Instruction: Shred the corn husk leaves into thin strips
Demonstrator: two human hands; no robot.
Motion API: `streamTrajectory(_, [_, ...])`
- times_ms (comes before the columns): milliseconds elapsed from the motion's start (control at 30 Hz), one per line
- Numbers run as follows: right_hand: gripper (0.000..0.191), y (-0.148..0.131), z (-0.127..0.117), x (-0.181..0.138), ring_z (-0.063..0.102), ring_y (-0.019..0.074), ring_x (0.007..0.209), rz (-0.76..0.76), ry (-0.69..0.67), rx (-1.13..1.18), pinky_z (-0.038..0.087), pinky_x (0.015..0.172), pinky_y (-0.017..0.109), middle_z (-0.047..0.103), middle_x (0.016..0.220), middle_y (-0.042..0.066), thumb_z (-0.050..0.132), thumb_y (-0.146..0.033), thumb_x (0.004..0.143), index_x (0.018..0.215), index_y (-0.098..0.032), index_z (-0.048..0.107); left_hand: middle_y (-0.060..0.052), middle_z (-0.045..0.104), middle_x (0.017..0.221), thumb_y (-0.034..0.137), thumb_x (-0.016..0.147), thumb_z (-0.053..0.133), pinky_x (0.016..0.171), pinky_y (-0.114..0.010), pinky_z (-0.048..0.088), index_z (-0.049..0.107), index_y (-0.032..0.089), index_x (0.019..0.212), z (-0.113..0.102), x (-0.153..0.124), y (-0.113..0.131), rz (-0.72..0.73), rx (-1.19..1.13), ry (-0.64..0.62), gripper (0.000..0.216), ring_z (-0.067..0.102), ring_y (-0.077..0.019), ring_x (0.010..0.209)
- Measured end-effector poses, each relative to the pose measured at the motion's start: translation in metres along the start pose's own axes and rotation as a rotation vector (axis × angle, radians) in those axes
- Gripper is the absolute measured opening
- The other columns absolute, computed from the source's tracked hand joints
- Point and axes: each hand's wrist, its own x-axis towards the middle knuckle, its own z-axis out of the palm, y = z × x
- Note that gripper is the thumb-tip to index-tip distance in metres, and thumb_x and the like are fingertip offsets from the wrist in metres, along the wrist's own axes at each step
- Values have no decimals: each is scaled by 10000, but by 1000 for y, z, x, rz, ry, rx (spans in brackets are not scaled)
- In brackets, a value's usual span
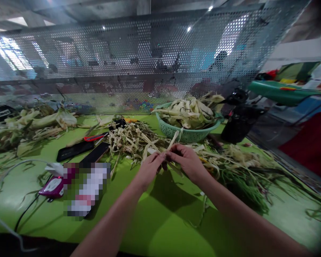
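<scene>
— While both hands are on it, where's the thing sit?

— Approx. centre of the bright green tabletop (160,221), held just above it. It's a pale narrow strip of dried husk (174,141). Left hand (149,167) & right hand (187,161) meet on its near end. Far end pokes up twd the teal plastic mesh basket (188,135).

— Fingers?

— L fingertips (160,156) pressed tog. on the strip. R fingers (175,154) curled tight on it too, tips nearly touching L's. Hardly any gap btwn the hands.

— How's it look?

— Cream-yellow, flat, thin, fibrous, w/ a slight bend. Looks dry & light. Same stuff as the heap of shredded pale husk strips (128,141) far-left of the hands, and the husks piled in the basket.

— Risks?

— My guess: it tears crooked or snaps, bc it's thin & the two grips sit so close, so an uneven pull would do it. Could also slip out, since dry husk gives little hold. Loose bits might drop into the litter of dark green leaves (243,189) on the right & get lost there. The red-handled tool (95,137) & the flat black phone (72,151) lie left, well apart from the hands, so prob. no snag w/ those.
</scene>
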Motion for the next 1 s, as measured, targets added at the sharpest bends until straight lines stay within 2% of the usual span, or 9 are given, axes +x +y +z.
streamTrajectory(100, [223, 0, 2, -2, 538, 158, 670, 9, 5, 1, 429, 656, 294, 609, 692, 6, 661, -396, 749, 736, -179, 610, 10, 528, 626, 431, 831, 553, 567, -243, 312, 606, 186, 743, 0, 2, 0, -10, -34, 17, 266, 397, -108, 568])
streamTrajectory(233, [204, 2, 6, -3, 531, 156, 693, 35, 72, 99, 431, 682, 294, 609, 718, -1, 655, -380, 739, 749, -183, 602, -34, 654, 821, 367, 792, 613, 760, -278, 406, 688, 197, 848, 1, 5, -3, 18, -161, -8, 194, 534, -151, 759])
streamTrajectory(367, [216, 6, 3, 0, 530, 147, 664, 97, 77, 192, 430, 671, 290, 605, 702, -11, 681, -383, 715, 739, -189, 588, -58, 674, 927, 372, 799, 612, 879, -307, 401, 699, 185, 931, 2, 5, -6, 54, -179, -69, 244, 564, -168, 873])
streamTrajectory(467, [258, 4, -2, 2, 545, 150, 680, 123, 11, 182, 435, 673, 290, 611, 732, -5, 676, -432, 738, 774, -191, 591, -50, 651, 877, 415, 824, 580, 838, -290, 414, 676, 171, 909, 0, 6, -8, 57, -149, -27, 276, 554, -153, 829])
streamTrajectory(567, [314, 0, -5, 1, 537, 145, 677, 110, -93, 81, 420, 645, 276, 607, 743, 1, 605, -504, 801, 793, -191, 596, -13, 575, 754, 449, 840, 550, 738, -257, 409, 635, 170, 824, -3, 7, -9, 69, -76, 70, 292, 500, -127, 730])
streamTrajectory(667, [336, -1, -4, 1, 512, 141, 652, 83, -163, -52, 397, 608, 265, 583, 700, -5, 637, -518, 774, 759, -186, 588, 8, 513, 707, 451, 845, 543, 678, -236, 382, 599, 173, 778, -6, 8, -8, 91, -22, 140, 292, 449, -113, 686])
streamTrajectory(900, [263, -1, 1, -1, 485, 140, 637, 16, -139, -138, 371, 596, 264, 572, 678, -4, 637, -445, 775, 755, -184, 610, -2, 564, 753, 439, 827, 566, 664, -233, 380, 606, 173, 823, -8, 7, -4, 13, -112, 197, 269, 476, -112, 684])
streamTrajectory(1000, [212, -4, 0, -1, 458, 132, 614, 14, -116, -148, 346, 579, 260, 534, 638, -20, 635, -388, 772, 703, -191, 597, -17, 594, 807, 418, 806, 600, 719, -239, 401, 625, 170, 840, -7, 6, -3, 24, -154, 194, 252, 514, -124, 744])
